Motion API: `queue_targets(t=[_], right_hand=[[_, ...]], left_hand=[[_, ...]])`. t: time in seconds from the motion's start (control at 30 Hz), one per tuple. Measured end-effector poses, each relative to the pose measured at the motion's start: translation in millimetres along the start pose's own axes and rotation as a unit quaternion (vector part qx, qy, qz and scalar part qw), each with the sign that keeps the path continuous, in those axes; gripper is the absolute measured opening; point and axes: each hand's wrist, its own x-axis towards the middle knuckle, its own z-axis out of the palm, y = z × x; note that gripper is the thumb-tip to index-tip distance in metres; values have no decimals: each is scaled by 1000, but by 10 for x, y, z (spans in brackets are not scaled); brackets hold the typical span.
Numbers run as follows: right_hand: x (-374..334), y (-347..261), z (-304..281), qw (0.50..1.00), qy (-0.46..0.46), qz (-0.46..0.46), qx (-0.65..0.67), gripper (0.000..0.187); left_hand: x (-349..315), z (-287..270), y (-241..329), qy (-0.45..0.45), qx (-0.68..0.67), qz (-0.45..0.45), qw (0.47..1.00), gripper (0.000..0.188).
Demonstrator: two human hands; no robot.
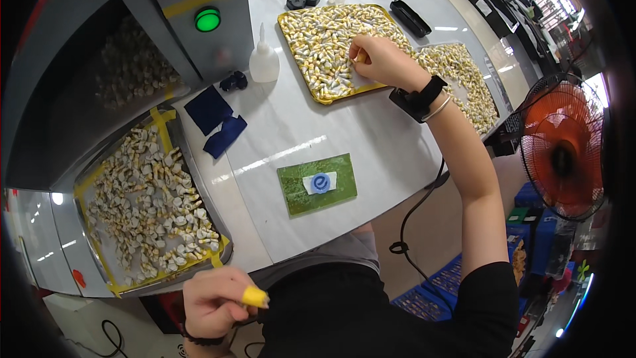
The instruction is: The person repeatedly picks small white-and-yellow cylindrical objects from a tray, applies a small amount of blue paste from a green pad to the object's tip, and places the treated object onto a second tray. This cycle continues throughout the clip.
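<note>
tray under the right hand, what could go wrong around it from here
The right hand is over a yellow-edged tray crowded with small pieces, so a careless sweep might scatter some. The black wristband looks close to the tray's edge and could catch on it. The white bottle stands on the table to the left of the tray, and might tip over if the tray were pushed that way.

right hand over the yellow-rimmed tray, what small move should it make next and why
The right hand should probably lift one of the small yellow-and-white pieces from the yellow-rimmed tray: it is bunched close over them, though whether one is already pinched is hard to tell.
</note>
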Motion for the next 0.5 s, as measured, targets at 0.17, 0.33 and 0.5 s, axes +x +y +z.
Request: queue_targets(t=[0.17,0.33,0.5], right_hand=[[-24,-7,-55,999,-26,24,-7,15],[-293,-480,-162,988,31,-2,150,12],[-900,-1174,-69,980,-52,-122,150,17]], left_hand=[[122,109,-243,90,-79,40,992,47],[115,109,-268,62,-128,-19,990,58],[142,58,-304,85,-128,-43,987,60]])
